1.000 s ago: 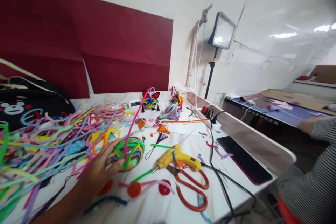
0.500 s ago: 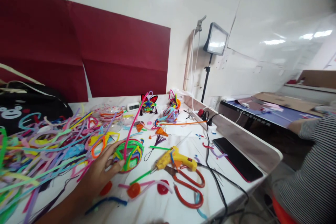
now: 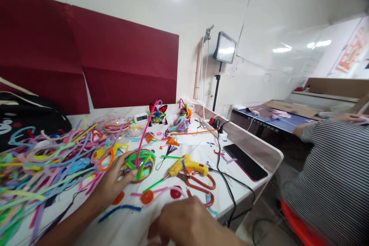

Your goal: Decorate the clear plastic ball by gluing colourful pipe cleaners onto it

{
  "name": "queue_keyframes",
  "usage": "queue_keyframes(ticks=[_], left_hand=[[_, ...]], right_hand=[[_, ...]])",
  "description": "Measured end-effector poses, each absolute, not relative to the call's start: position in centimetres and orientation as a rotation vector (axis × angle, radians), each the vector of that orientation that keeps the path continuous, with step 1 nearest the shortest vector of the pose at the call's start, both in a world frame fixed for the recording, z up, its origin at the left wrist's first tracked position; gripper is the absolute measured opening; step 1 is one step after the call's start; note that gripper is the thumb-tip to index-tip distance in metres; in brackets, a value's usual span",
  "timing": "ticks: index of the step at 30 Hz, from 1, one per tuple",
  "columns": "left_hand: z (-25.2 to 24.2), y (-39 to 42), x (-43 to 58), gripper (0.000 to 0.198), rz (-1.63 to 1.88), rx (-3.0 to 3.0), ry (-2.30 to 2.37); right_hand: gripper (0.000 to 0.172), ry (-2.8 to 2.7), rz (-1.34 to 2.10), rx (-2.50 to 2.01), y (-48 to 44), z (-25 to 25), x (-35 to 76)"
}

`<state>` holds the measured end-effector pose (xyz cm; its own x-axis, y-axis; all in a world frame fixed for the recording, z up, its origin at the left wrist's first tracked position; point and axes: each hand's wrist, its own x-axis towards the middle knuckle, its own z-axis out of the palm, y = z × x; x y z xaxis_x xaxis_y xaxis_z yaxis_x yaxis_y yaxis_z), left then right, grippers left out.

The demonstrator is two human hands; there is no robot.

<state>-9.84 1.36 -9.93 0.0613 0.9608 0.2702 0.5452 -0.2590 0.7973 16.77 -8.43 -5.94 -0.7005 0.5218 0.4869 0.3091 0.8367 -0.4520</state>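
Note:
My left hand (image 3: 122, 175) is closed around a clear ball (image 3: 143, 164) wrapped in green, yellow, blue and red pipe cleaners. A long pink pipe cleaner (image 3: 144, 134) stands up from the ball, tilted to the right. At the bottom of the view my right hand (image 3: 184, 221) is blurred, its fingers bent downward and mostly hidden. It hovers just in front of the scissors (image 3: 211, 200) with red handles, covering part of them. Beyond these lies a yellow hot glue gun (image 3: 188, 166) with its nozzle pointing left. Red and orange discs, such as one orange coil (image 3: 147, 197), lie near the ball.
Loose pipe cleaners (image 3: 57, 157) pile up on the left. Two finished-looking colourful figures, one with cat-like ears (image 3: 158, 113), stand at the back. A black phone (image 3: 245, 161) and a black cable (image 3: 221, 173) lie on the right. A person in a striped top (image 3: 331, 165) sits beyond.
My right hand has come into view from the bottom edge, up to the scissors. The whole view has shifted slightly. My left hand still holds the ball.

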Motion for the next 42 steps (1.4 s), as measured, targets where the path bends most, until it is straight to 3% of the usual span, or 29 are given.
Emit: queue_keyframes(ticks=[7,11,18,25,29,35,42], left_hand=[[-9.8,1.3,-9.2,0.065,1.237,1.879,1.470],[-9.7,1.3,-9.1,0.061,1.220,1.943,1.496],[-9.9,1.1,-9.0,0.061,1.194,1.997,1.568],[-9.9,1.1,-8.9,0.054,1.231,2.067,1.538],[-10.0,1.1,-8.8,0.054,1.234,2.059,1.514],[-10.1,0.9,-8.7,0.060,1.223,2.023,1.506],[-10.3,0.9,-8.9,0.062,1.173,1.926,1.443]], right_hand=[[0.017,-2.593,-0.182,-0.845,-3.1,2.8,16.2],[0.019,-2.782,-0.492,-0.801,1.1,2.6,13.5],[0.029,-2.776,-0.849,-0.325,5.7,-0.2,11.8],[0.023,-2.887,-0.740,-0.409,6.3,0.5,11.8],[0.033,-2.965,-0.467,-0.544,6.1,1.0,11.6],[0.026,-2.910,-0.112,-0.583,6.5,0.3,11.2],[0.024,-2.928,-0.091,-0.526,6.9,0.4,10.6]])
